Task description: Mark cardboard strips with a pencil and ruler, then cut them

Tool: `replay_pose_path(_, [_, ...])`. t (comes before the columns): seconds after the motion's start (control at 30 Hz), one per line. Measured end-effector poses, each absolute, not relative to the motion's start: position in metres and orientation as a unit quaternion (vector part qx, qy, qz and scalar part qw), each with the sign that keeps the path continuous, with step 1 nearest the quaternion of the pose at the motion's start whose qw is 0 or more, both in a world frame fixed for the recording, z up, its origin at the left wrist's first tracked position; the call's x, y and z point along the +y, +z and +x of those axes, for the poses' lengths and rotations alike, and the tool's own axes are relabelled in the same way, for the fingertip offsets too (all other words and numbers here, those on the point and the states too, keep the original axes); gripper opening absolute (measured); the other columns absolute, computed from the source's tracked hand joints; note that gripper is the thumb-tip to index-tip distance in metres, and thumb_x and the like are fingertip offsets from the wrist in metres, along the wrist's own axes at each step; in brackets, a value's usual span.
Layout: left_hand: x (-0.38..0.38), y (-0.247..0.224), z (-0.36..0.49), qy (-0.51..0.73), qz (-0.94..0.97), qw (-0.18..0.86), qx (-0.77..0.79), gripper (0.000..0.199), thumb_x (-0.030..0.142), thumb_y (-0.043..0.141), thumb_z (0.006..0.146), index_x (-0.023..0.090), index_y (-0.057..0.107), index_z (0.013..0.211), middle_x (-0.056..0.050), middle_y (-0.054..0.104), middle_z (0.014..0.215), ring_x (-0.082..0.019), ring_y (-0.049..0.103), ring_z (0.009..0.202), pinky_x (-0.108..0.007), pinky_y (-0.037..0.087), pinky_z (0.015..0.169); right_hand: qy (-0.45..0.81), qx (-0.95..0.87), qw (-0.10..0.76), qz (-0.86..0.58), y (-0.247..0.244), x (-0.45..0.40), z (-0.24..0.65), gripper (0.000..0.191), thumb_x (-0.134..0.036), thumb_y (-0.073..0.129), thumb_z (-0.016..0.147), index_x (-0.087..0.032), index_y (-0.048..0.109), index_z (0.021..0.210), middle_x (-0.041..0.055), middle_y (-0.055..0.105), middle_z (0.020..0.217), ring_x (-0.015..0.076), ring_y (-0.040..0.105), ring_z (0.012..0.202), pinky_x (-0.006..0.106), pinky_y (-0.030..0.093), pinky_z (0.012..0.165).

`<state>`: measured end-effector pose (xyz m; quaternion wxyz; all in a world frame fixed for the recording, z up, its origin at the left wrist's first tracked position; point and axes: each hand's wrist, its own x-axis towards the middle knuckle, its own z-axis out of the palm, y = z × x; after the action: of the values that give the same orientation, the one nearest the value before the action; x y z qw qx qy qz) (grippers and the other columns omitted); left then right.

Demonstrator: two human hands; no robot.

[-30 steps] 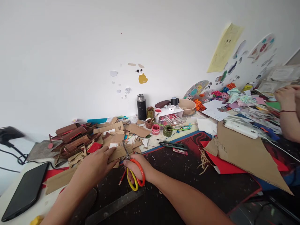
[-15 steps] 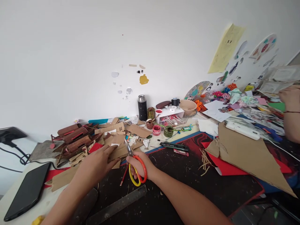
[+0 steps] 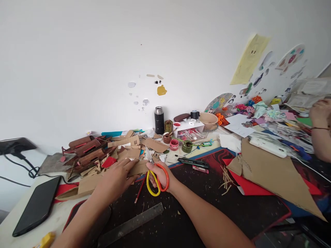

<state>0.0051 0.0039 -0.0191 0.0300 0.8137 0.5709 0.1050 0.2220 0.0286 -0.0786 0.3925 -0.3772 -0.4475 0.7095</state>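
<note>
My right hand (image 3: 161,175) holds scissors (image 3: 163,182) with one yellow and one red-orange handle loop; their blades point up and away, nearly closed. My left hand (image 3: 117,177) lies palm down with its fingers spread over cardboard scraps (image 3: 139,167), left of the scissors. Whether its fingertips grip a piece is hidden. A red pencil (image 3: 140,190) lies on the dark mat just below the hands, and a ruler (image 3: 131,224) lies nearer to me.
Brown cardboard models (image 3: 89,151) stand at the left, by a black tablet (image 3: 37,206). Behind are a black flask (image 3: 159,120) and paint jars (image 3: 174,144). A cutter (image 3: 192,162) and a large cardboard sheet (image 3: 274,172) lie right. Another person's hand (image 3: 320,112) shows far right.
The view has shifted, so most things appear slightly farther right. My hands have kept nearly the same pose, the right still holding the scissors. More of the pencil shows.
</note>
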Motion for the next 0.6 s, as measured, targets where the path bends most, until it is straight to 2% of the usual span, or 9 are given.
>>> replay_pose_path(0.1, [0.004,-0.019,0.008,0.105,0.82,0.038,0.561,0.052,0.04,0.068,0.099,0.024,0.073,0.148,-0.016,0.077,0.145,-0.038,0.075,0.129,-0.047,0.06,0.105,0.706,-0.452,0.39,-0.381,-0.08,0.028,0.221,0.065,-0.079,0.088,0.071,-0.023,0.055,0.079,-0.0078,0.056,0.047,0.0101,0.046,0.034,0.021,0.039,0.035])
replay_pose_path(0.2, [0.006,-0.016,0.001,0.112,0.823,0.042,0.555,0.061,0.051,0.071,0.098,0.025,0.07,0.153,-0.016,0.076,0.148,-0.039,0.072,0.135,-0.048,0.058,0.11,0.699,-0.448,0.4,-0.388,-0.078,0.029,0.222,0.061,-0.075,0.088,0.073,-0.023,0.056,0.08,-0.0079,0.057,0.047,0.0106,0.047,0.035,0.022,0.04,0.035])
replay_pose_path(0.3, [0.011,-0.009,-0.015,0.164,0.799,0.025,0.577,0.068,0.061,0.063,0.1,0.023,0.067,0.156,-0.017,0.075,0.151,-0.041,0.069,0.14,-0.051,0.055,0.114,0.689,-0.436,0.423,-0.394,-0.076,0.03,0.224,0.057,-0.072,0.085,0.076,-0.023,0.057,0.084,-0.0086,0.056,0.048,0.01,0.047,0.036,0.021,0.04,0.037])
replay_pose_path(0.37, [0.015,-0.004,-0.027,0.221,0.766,0.009,0.603,0.07,0.066,0.056,0.098,0.02,0.073,0.147,-0.02,0.077,0.145,-0.043,0.07,0.136,-0.054,0.054,0.115,0.684,-0.426,0.438,-0.399,-0.075,0.031,0.225,0.054,-0.069,0.086,0.077,-0.023,0.056,0.084,-0.0084,0.057,0.049,0.0098,0.047,0.037,0.021,0.039,0.038])
replay_pose_path(0.47, [0.019,0.007,-0.041,0.266,0.723,0.003,0.637,0.069,0.067,0.053,0.095,0.018,0.077,0.136,-0.02,0.079,0.139,-0.043,0.07,0.132,-0.055,0.05,0.118,0.677,-0.415,0.453,-0.405,-0.075,0.032,0.226,0.054,-0.067,0.086,0.075,-0.024,0.056,0.081,-0.0074,0.057,0.049,0.0103,0.048,0.037,0.021,0.038,0.038])
replay_pose_path(0.6, [0.02,0.018,-0.055,0.284,0.673,0.001,0.683,0.072,0.067,0.051,0.094,0.017,0.073,0.141,-0.022,0.076,0.144,-0.045,0.069,0.133,-0.056,0.052,0.113,0.668,-0.4,0.471,-0.414,-0.076,0.034,0.226,0.053,-0.067,0.086,0.074,-0.023,0.056,0.082,-0.0072,0.058,0.049,0.0101,0.047,0.036,0.021,0.037,0.037])
